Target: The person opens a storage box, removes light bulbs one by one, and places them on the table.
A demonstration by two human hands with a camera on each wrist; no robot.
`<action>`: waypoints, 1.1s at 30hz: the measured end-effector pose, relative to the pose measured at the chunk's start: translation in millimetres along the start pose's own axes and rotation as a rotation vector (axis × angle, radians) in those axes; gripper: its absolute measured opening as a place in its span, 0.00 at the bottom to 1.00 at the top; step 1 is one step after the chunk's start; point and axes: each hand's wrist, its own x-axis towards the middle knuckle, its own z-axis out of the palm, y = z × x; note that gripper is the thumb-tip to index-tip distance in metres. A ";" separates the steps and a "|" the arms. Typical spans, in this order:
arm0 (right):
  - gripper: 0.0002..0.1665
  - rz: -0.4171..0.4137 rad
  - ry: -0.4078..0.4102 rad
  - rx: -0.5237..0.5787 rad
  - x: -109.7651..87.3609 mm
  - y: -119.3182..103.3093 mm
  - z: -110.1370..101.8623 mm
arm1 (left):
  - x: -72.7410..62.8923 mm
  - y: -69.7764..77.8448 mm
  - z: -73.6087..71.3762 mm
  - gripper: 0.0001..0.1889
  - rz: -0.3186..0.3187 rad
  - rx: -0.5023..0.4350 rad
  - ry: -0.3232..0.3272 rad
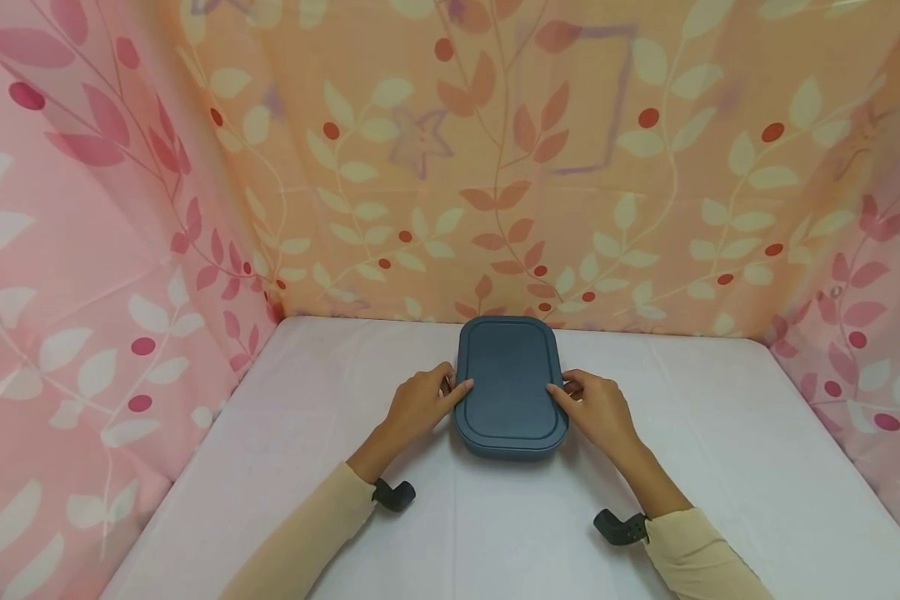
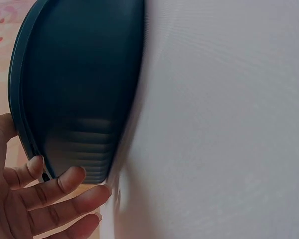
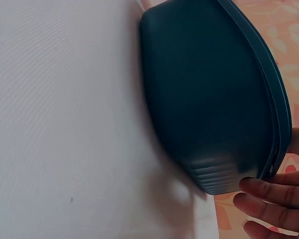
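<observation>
A dark blue lunch box (image 1: 508, 417) with rounded corners stands on the white-covered table, its flat lid (image 1: 506, 367) on top. From the left side, my left hand (image 1: 422, 400) pinches the lid's edge, thumb on top. Opposite it, my right hand (image 1: 602, 408) grips the other edge in the same way. In the left wrist view, the index fingertip is under the rim (image 2: 16, 94) and the other fingers spread beside the ribbed end of the wall. The right wrist view shows fingertips (image 3: 254, 185) at the rim near a similar ribbed patch. The box's inside is hidden.
White cloth (image 1: 330, 517) covers the table around the box. An orange leaf-patterned curtain (image 1: 435, 192) hangs along the back edge, with pink curtains (image 1: 82, 275) at both sides. Black wrist cameras (image 1: 395, 496) stick out from both cuffs.
</observation>
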 end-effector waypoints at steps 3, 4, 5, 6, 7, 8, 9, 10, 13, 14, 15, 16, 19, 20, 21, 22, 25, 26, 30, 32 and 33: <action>0.25 -0.001 -0.007 -0.006 0.3 0.1 0.1 | 0.0 0.6 -0.4 0.18 -0.004 -0.003 -0.007; 0.25 -0.001 -0.005 -0.012 0.4 0.2 0.3 | 0.0 0.8 -0.5 0.18 -0.006 -0.006 -0.009; 0.24 -0.003 -0.004 -0.018 0.5 0.0 0.4 | 0.0 1.0 -0.7 0.18 -0.007 -0.011 -0.010; 0.24 -0.003 -0.001 -0.027 0.5 -0.5 0.2 | 0.1 1.0 -0.6 0.17 -0.009 -0.015 -0.012; 0.23 -0.003 0.002 -0.034 0.5 -1.1 0.0 | 0.0 0.9 -0.6 0.17 -0.011 -0.023 -0.014; 0.23 -0.002 0.005 -0.042 0.8 -1.6 -0.2 | -0.1 0.9 -0.8 0.17 -0.012 -0.028 -0.016; 0.23 -0.001 0.008 -0.044 0.9 -2.3 -0.6 | -0.1 1.2 -1.2 0.17 -0.012 -0.036 -0.018; 0.23 -0.003 0.010 -0.043 0.8 -3.1 -1.5 | -0.1 1.5 -1.6 0.16 -0.011 -0.042 -0.021; 0.23 0.004 0.008 -0.021 1.2 -4.8 -3.7 | -0.2 2.8 -3.6 0.16 -0.016 -0.085 -0.034; 0.23 0.007 0.004 -0.005 1.4 -5.0 -4.3 | -0.1 3.6 -4.6 0.16 -0.020 -0.107 -0.039; 0.23 0.010 -0.001 0.016 1.5 -5.4 -5.1 | 0.1 4.1 -5.6 0.16 -0.026 -0.129 -0.044; 0.24 0.013 -0.007 0.034 1.7 -5.6 -5.7 | 0.2 4.5 -6.5 0.16 -0.032 -0.150 -0.049; 0.25 0.020 -0.024 0.082 2.3 -5.8 -7.1 | 1.3 5.4 -9.2 0.16 -0.045 -0.196 -0.052; 0.25 0.021 -0.026 0.097 2.5 -6.0 -7.7 | 1.9 5.6 -10.0 0.16 -0.046 -0.205 -0.049; 0.26 0.021 -0.028 0.111 2.6 -6.5 -8.3 | 2.5 5.5 -10.6 0.16 -0.049 -0.207 -0.047; 0.26 0.024 -0.031 0.124 2.5 -7.1 -8.5 | 2.8 5.2 -11.2 0.16 -0.050 -0.210 -0.043; 0.28 0.040 -0.055 0.158 1.3 -9.9 -7.8 | 2.6 3.3 -13.7 0.16 -0.060 -0.211 -0.035; 0.29 0.046 -0.066 0.168 0.7 -11.1 -7.4 | 2.2 2.8 -15.1 0.16 -0.066 -0.214 -0.036; 0.30 0.062 -0.092 0.195 -2.0 -16.3 -6.0 | 1.8 1.1 -22.9 0.16 -0.075 -0.226 -0.028; 0.30 0.056 -0.090 0.212 -2.5 -19.1 -6.1 | 2.9 1.0 -28.1 0.16 -0.081 -0.231 -0.016; 0.30 0.052 -0.089 0.219 -2.6 -20.4 -6.1 | 3.4 0.8 -30.7 0.16 -0.083 -0.232 -0.013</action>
